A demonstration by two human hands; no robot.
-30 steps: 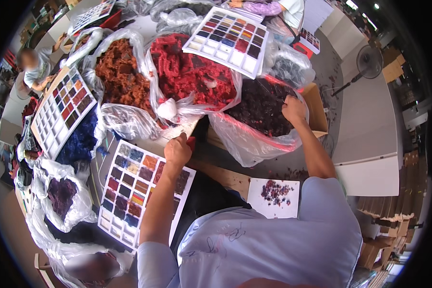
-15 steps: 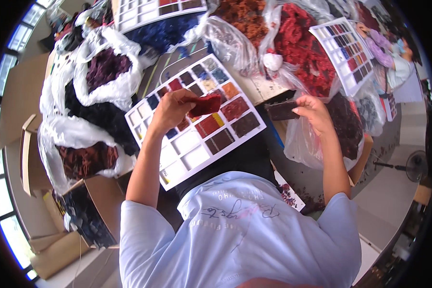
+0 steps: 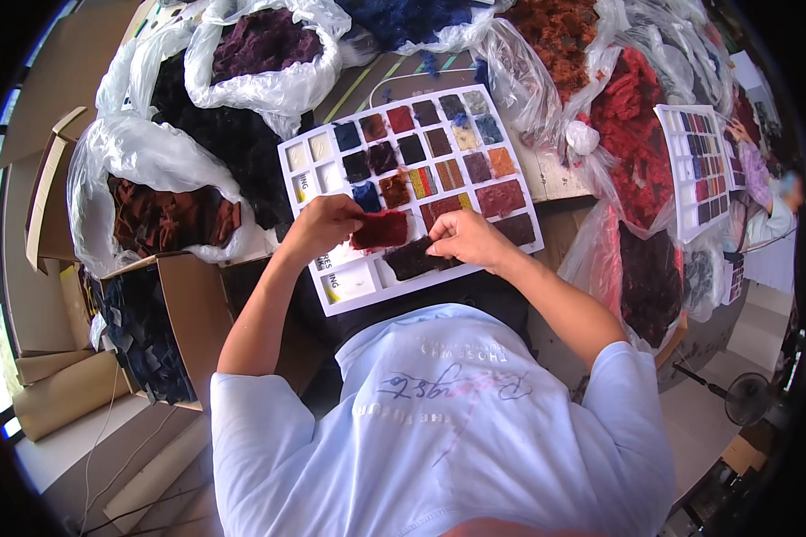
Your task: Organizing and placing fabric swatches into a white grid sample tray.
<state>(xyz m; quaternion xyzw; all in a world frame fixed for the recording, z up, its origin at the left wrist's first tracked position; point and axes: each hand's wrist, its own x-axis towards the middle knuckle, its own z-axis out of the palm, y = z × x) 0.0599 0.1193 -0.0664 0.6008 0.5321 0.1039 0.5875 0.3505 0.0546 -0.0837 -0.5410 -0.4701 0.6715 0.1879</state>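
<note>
Twelve o'clock pointed straight away from the person. The board was at twelve from the shirt, with rows of colored patches on it. Both hands were over its near side, around six o'clock.

The left hand had its thumb and fingers pinched tight on the left end of the red patch. The red patch stuck out toward three o'clock from that hand. Its long way ran from about nine to three, with the three end tipped up a bit.

The right hand had its thumb and fingertips pinched on the top edge of the black patch. The black patch was between eight and nine o'clock from that hand, and its long way ran close to nine and three too.

The big thing was how the two patches sat. The black one was between four and five o'clock from the red one, just beside it, with the right hand nearer. I could not tell if either patch touched the board.

Past the board, blue fluff was at twelve, purple fluff between ten and eleven, and red fluff between two and three.
</note>
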